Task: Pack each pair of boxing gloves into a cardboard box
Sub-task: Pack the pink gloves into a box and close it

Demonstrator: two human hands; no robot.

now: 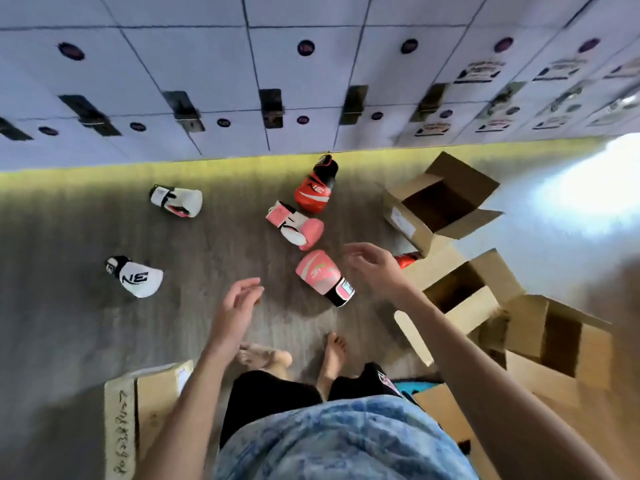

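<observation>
Boxing gloves lie scattered on the grey floor. A pink glove [322,276] lies just ahead of me, and a second pink glove [298,224] sits beyond it. A red glove [316,187] stands near the lockers; another red glove [406,260] peeks out behind my right hand. Two white gloves lie at the left, one near [136,277] and one far [177,200]. My left hand [235,303] and my right hand [375,268] hover above the floor on either side of the near pink glove, fingers apart, holding nothing. Open cardboard boxes stand at the right: far [438,202], middle [460,289], near [557,337].
White lockers [277,81] line the wall beyond the gloves. A closed cardboard box [145,407] with handwriting stands at my lower left, and another cardboard piece [446,417] lies at my lower right. My bare feet [332,355] stand on the floor below the near pink glove.
</observation>
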